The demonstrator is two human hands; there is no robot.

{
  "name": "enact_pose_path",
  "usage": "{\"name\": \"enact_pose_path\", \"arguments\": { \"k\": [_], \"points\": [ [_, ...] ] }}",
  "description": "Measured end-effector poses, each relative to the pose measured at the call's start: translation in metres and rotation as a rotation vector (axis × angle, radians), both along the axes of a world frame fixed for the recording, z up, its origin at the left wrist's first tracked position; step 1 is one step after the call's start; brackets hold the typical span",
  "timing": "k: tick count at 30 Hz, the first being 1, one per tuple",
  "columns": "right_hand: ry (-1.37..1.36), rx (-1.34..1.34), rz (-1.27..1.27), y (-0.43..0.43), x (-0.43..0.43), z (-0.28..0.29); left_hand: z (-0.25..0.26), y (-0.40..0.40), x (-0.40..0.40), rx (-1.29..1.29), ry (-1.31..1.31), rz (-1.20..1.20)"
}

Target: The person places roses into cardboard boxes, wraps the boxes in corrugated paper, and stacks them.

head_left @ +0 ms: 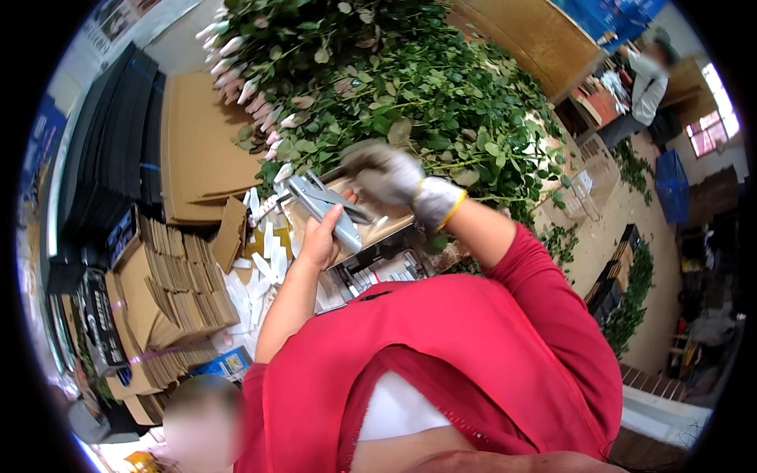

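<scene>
My bare left hand (322, 236) grips a grey metal stapler (325, 210), its long arm pointing up and left. My right hand (384, 174) wears a grey-white work glove with a yellow cuff edge. It is blurred by motion just beyond and to the right of the stapler; its fingers are not clear enough to show whether they hold anything. Below both hands is a shallow cardboard tray (384, 227) with clear plastic on it. Beyond them lies a large heap of leafy rose stems (426, 112), with pale pink buds (233, 47) along its left side.
White strips (272, 254) lie scattered left of the tray. Further left are stacked folded cardboard (183, 284), large cardboard sheets (201, 136) and black sheets (112, 142). A box of small metallic strips (384, 275) is close to my body. Another person (647, 83) stands at far right.
</scene>
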State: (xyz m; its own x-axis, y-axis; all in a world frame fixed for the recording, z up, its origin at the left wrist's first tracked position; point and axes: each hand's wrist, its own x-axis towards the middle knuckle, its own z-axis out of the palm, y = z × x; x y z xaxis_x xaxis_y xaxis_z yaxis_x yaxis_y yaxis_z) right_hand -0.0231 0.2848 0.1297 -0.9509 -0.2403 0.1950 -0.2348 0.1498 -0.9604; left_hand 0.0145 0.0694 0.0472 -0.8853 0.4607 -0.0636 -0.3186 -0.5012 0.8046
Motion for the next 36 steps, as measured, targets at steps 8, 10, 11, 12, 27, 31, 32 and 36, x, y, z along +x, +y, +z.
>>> {"name": "enact_pose_path", "arguments": {
  "k": [8,10,11,12,27,31,32,36],
  "points": [
    [0.084,0.615,0.109,-0.002,0.044,0.086,0.020,0.010,-0.007,-0.935,0.408,-0.128],
    [-0.002,0.749,0.177,-0.009,0.032,0.094,0.031,0.013,-0.011,-1.188,0.754,-0.196],
    [-0.053,0.854,0.158,-0.002,0.029,0.096,0.034,0.015,-0.014,-1.231,0.887,-0.263],
    [-0.074,0.906,0.119,0.012,0.019,0.101,0.036,0.018,-0.012,-1.464,1.460,-0.076],
    [-0.367,1.060,0.539,0.121,0.017,0.052,0.039,0.026,-0.012,-1.441,1.133,-0.014],
    [-0.099,1.074,0.376,0.120,0.029,0.032,0.035,0.025,-0.011,-1.399,1.142,0.020],
    [-0.131,1.179,0.341,0.114,0.028,0.033,0.035,0.026,-0.012,-1.397,1.119,0.005],
    [-0.344,1.446,0.382,0.087,0.020,0.062,0.026,0.018,-0.009,-1.169,1.115,0.191]
  ]
}}
